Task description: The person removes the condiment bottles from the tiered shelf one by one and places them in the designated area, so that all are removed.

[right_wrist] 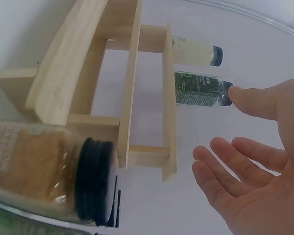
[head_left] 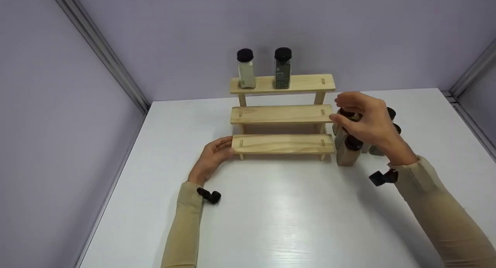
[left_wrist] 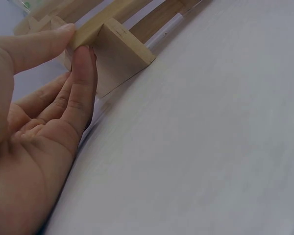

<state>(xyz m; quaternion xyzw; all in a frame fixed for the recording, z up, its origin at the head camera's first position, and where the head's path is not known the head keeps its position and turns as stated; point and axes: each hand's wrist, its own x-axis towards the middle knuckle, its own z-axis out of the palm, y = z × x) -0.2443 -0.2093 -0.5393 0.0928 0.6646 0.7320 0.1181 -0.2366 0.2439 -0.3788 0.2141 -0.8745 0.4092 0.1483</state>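
A three-tier wooden spice rack (head_left: 283, 144) stands on the white table. My left hand (head_left: 212, 158) pinches the left end of its lowest step, thumb and fingertips at the board's corner (left_wrist: 88, 32). On the top step are two black-capped spice jars: a pale one (head_left: 247, 75) at the left and a dark green one (head_left: 283, 68) near the middle. Nothing is in my right hand (head_left: 368, 121), raised over a cluster of jars right of the rack, thumb and fingers apart. A jar of orange-brown spice (right_wrist: 34, 169) is close below it in the right wrist view.
Several more black-capped jars (head_left: 376, 150) stand behind the brown one (head_left: 347, 155), partly hidden by my right hand. A pale wall (head_left: 193, 39) rises right behind the rack, and metal frame posts (head_left: 104, 51) mark the corners.
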